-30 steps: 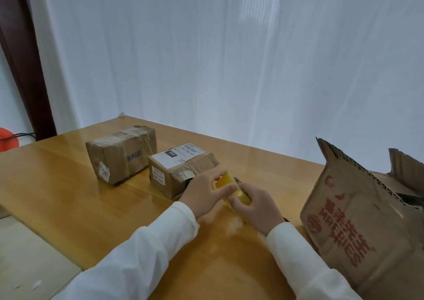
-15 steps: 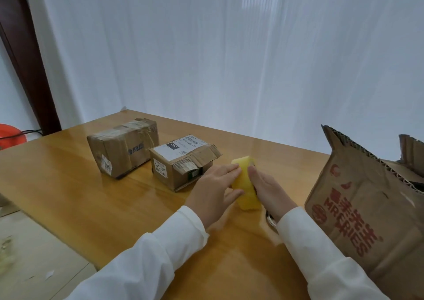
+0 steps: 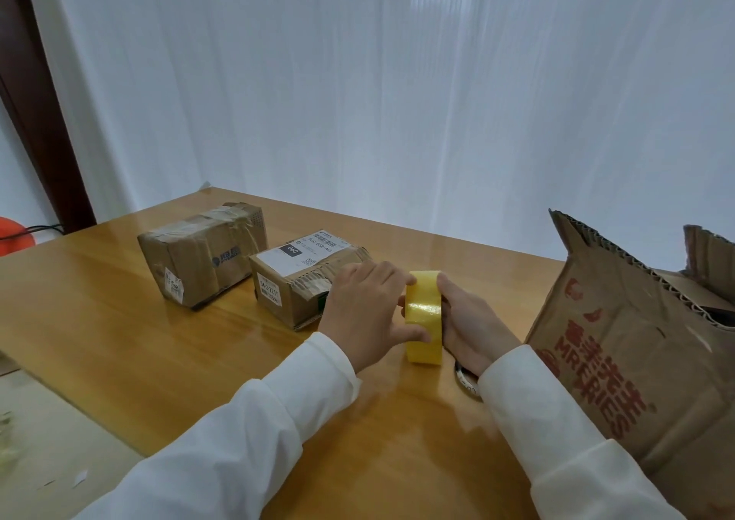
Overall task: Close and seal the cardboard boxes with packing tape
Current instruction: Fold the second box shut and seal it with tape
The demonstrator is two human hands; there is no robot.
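Head view: both hands, left hand [image 3: 368,312] and right hand [image 3: 473,326], grip the yellow tape roll [image 3: 424,316] upright, probably hunting its loose end

big box [image 3: 636,344]: cut off at right edge | roll under right sleeve [image 3: 466,380]: mostly hidden

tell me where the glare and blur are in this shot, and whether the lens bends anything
Head view: soft backlight through the white curtain; pale glare patches on the glossy table, behind the small boxes and near the sleeves; the tape roll between both hands is fairly sharp, with a sheen on its face; the frame's lower corners go soft; wide-angle bending tilts the dark door frame at the left edge.
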